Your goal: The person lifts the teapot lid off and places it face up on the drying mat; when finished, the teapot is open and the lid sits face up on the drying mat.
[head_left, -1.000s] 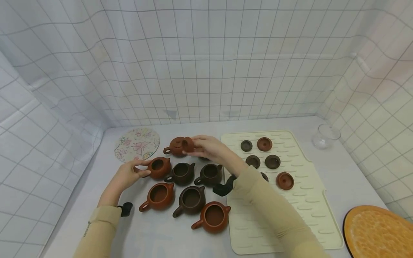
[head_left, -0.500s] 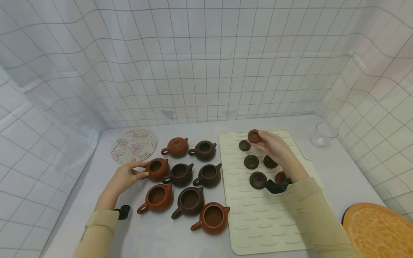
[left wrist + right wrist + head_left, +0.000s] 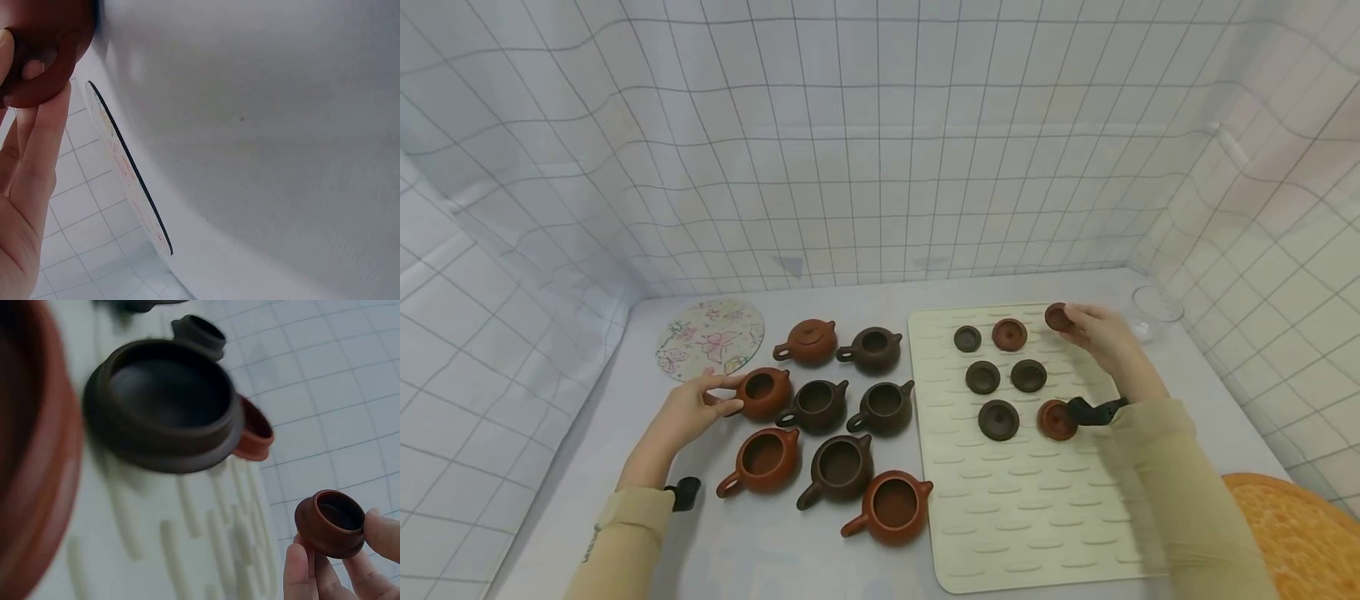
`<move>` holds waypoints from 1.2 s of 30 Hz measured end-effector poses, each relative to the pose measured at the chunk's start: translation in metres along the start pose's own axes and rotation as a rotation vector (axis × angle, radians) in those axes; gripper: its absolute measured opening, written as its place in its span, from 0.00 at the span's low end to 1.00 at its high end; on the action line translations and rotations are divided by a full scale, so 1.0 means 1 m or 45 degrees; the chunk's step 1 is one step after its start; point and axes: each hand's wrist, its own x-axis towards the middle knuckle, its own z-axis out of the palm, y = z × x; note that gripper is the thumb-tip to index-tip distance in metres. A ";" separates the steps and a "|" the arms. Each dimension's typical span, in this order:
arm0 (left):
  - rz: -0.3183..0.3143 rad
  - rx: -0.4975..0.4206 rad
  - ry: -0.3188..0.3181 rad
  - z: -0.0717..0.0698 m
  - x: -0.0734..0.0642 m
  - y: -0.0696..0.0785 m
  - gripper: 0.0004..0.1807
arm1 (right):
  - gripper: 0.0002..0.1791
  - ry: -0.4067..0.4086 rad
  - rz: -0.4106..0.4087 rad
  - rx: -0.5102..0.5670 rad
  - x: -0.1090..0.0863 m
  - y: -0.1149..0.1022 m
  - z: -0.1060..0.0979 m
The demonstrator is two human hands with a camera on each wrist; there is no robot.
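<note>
My left hand (image 3: pixel 685 417) holds a small reddish-brown teapot (image 3: pixel 777 402) by its handle; the teapot has no lid on. In the left wrist view, my fingers (image 3: pixel 39 156) wrap the handle (image 3: pixel 53 82). Over the far right corner of the ribbed mat (image 3: pixel 1000 517), my right hand (image 3: pixel 1105 337) pinches a reddish-brown teapot lid (image 3: pixel 1057 317). The right wrist view has this lid (image 3: pixel 312 528) hollow side up between thumb and fingers. Several lids lie hollow side up on the mat, such as a dark lid (image 3: pixel 998 420) and a red lid (image 3: pixel 1010 335).
Several lidless teapots, such as a dark teapot (image 3: pixel 822 406) and a red teapot (image 3: pixel 897 507), stand between left hand and mat. A red teapot (image 3: pixel 809 342) at the back wears its lid. A flowered round mat (image 3: pixel 711 337), a glass cup (image 3: pixel 1157 307) and an orange-brown round (image 3: pixel 1292 533) lie around.
My right hand has carried the pinched lid from beside the lidded teapot at the back, rightward across to the mat's far right corner. The left hand stays on its teapot.
</note>
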 end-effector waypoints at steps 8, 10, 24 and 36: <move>0.007 0.004 -0.003 0.001 0.000 0.000 0.26 | 0.40 0.050 0.011 -0.509 0.005 0.015 -0.006; 0.008 0.001 -0.003 0.001 0.000 0.000 0.26 | 0.39 0.017 0.037 -0.563 0.006 0.013 -0.003; -0.053 -0.005 -0.029 -0.001 -0.001 0.003 0.27 | 0.33 -0.059 0.198 -0.649 0.005 -0.007 0.007; -0.036 0.022 -0.027 -0.001 -0.003 0.004 0.27 | 0.36 -0.107 0.175 -0.632 -0.007 -0.031 0.012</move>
